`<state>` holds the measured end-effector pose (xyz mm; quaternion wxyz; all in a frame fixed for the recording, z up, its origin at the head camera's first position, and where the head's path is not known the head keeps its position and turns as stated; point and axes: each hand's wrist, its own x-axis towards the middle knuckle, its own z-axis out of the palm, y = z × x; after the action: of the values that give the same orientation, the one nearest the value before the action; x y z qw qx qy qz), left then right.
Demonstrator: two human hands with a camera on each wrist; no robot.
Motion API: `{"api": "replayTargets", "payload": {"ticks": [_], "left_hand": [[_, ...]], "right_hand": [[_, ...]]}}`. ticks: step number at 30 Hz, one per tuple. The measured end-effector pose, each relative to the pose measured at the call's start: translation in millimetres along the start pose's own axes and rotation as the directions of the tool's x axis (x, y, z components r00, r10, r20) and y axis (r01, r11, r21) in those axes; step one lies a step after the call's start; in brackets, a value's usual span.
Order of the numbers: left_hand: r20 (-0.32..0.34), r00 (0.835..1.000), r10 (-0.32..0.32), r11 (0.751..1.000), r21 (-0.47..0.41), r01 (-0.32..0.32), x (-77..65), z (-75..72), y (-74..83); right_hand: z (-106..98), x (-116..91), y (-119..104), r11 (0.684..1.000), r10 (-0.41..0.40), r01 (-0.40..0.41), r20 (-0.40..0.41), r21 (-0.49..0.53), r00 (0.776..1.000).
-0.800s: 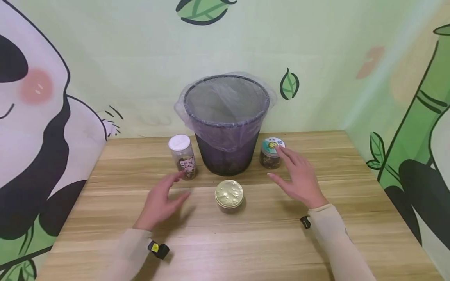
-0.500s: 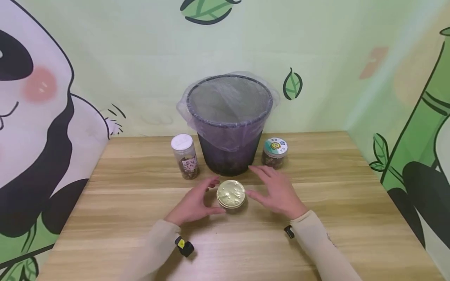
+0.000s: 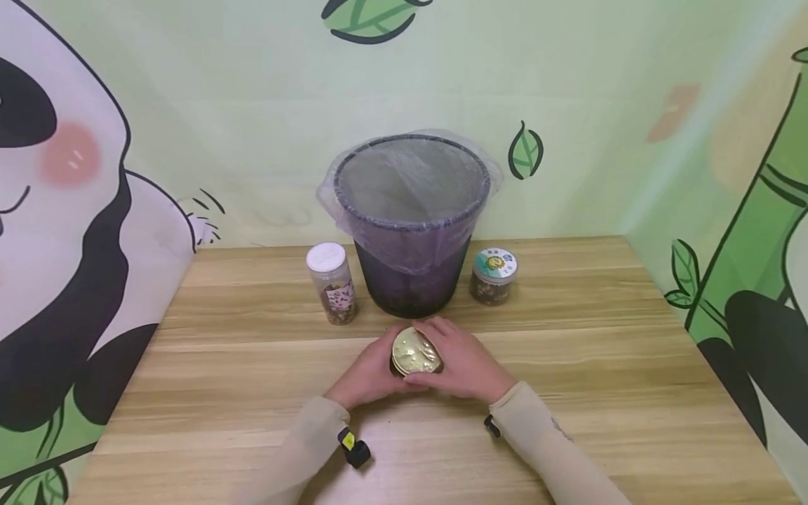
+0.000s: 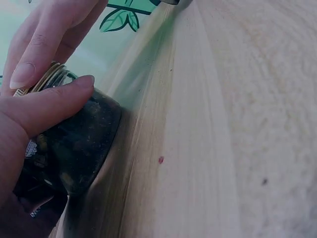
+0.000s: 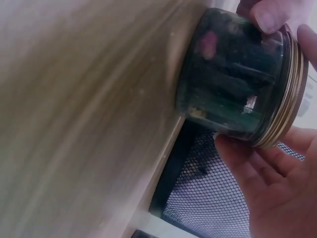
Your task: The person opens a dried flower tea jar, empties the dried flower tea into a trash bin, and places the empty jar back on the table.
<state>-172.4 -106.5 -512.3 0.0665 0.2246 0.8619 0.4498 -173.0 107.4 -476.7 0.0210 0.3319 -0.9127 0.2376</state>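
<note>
A round clear jar with a gold lid (image 3: 413, 351) stands at the middle of the table, in front of the bin. Dark and pinkish dried pieces show through its wall (image 5: 228, 69). Around the jar's left side curls my left hand (image 3: 371, 372), its thumb (image 4: 54, 106) along the near wall. From the right my right hand (image 3: 470, 365) grips the lid's edge, thumb toward me and fingers on the far side. The left hand's fingers are mostly hidden in the head view. The jar's base (image 4: 106, 148) is at the tabletop.
Behind the jar stands a black mesh wastebasket (image 3: 410, 287) lined with a thin plastic bag. A tall white-lidded jar (image 3: 334, 287) is at its left, and a short jar with a green-and-white lid (image 3: 492, 277) at its right. All stand on the wooden table (image 3: 606, 337).
Both hands have come in from the sides to the gold-lidded jar. The left hand now holds its body and the right hand its lid. The other jars and the bin have not moved.
</note>
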Motion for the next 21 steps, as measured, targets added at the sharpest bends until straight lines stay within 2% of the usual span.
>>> {"api": "replayTargets", "payload": {"ticks": [3, 7, 12, 16, 21], "left_hand": [[0.001, 1.000, 0.000, 1.000, 0.015, 0.000, -0.2, -0.3, 0.1], [-0.011, 0.999, 0.034, 0.999, 0.027, -0.033, -1.3, -2.1, 0.9], [-0.057, 0.997, 0.049, 0.995, -0.082, -0.054, 0.1, -3.7, 9.2], [-0.087, 0.995, 0.046, 0.981, -0.182, -0.061, 3.9, -1.3, 19.7], [-0.130, 0.989, 0.075, 0.980, -0.174, -0.098, 6.1, 1.6, 29.3]], "right_hand": [[0, -1, 1, 1.000, -0.010, 0.010, -0.007, -0.011, 1.000], [-4, -2, -1, 0.999, -0.028, 0.027, -0.019, -0.031, 0.999], [-24, -1, -9, 0.997, -0.063, 0.059, -0.060, -0.053, 0.996], [-42, 1, -17, 0.994, -0.107, 0.102, -0.105, -0.048, 0.989], [-52, 0, -25, 0.990, -0.137, 0.132, -0.144, -0.043, 0.980]]}}
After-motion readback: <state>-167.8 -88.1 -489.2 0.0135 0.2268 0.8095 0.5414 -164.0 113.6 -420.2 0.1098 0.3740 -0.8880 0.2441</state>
